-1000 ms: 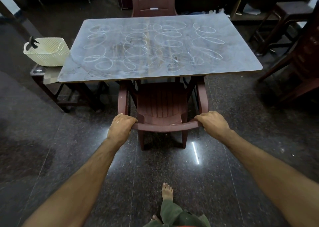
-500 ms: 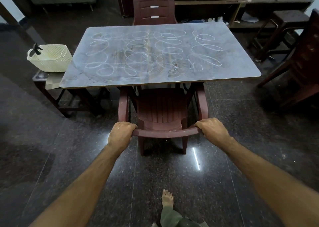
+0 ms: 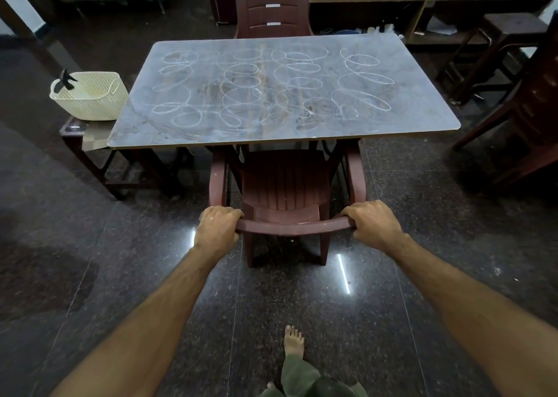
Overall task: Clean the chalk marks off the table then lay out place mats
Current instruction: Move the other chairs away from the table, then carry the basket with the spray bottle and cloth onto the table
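A grey table (image 3: pixel 136 134) stands ahead, its top covered with several white chalk loops (image 3: pixel 241 95). A maroon plastic chair (image 3: pixel 283 182) is tucked under its near edge. My left hand (image 3: pixel 216 230) grips the left end of the chair's top rail, and my right hand (image 3: pixel 374 223) grips the right end. Both arms are stretched forward. No place mats or cloth show in the view.
A cream plastic basket (image 3: pixel 90 96) with a black item on its rim sits on a low stool (image 3: pixel 90 146) left of the table. Another maroon chair (image 3: pixel 271 7) stands at the far side. Dark wooden furniture (image 3: pixel 525 101) crowds the right. My bare foot (image 3: pixel 293 341) is on the tiled floor.
The chair has slid back toward me, out from under the table, with both hands still gripping its top rail. My view has shifted back slightly.
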The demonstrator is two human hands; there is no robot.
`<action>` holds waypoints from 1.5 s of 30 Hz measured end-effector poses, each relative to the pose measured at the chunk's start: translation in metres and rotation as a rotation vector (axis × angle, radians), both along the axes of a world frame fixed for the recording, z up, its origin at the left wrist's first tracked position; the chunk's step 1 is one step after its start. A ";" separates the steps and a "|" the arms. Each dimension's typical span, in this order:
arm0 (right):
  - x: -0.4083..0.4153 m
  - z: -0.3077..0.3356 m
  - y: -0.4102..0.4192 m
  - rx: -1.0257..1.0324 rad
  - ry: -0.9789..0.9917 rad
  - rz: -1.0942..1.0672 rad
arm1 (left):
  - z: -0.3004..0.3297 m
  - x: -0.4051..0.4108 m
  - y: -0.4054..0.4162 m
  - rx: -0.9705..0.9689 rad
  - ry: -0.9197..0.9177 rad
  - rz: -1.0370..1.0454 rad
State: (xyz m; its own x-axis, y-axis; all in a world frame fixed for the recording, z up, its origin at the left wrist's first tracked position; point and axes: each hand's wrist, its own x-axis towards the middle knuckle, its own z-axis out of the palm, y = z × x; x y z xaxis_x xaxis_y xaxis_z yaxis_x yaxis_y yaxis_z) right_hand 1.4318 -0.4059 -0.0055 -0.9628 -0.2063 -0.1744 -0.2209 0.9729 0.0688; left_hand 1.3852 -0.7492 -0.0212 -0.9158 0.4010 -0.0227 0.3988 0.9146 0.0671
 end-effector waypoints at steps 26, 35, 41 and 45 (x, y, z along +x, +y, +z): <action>-0.107 0.003 -0.179 -0.461 -0.018 0.026 | 0.033 -0.030 -0.068 0.257 0.012 0.341; -0.165 0.018 -0.285 -0.427 0.021 0.135 | 0.040 -0.056 -0.170 0.135 0.050 0.450; -0.207 0.021 -0.381 -0.422 0.053 0.154 | 0.038 -0.090 -0.270 0.120 0.034 0.493; -0.229 0.024 -0.448 -0.426 0.073 0.146 | 0.044 -0.111 -0.333 0.104 0.030 0.501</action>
State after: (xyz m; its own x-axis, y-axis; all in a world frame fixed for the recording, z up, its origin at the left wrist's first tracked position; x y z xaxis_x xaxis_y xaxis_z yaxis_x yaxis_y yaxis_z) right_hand 1.2026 -0.8538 0.0185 -0.9251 -0.3790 0.0227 -0.3669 0.8770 -0.3103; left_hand 1.2739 -1.0827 0.0229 -0.9958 -0.0882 0.0232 -0.0833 0.9830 0.1635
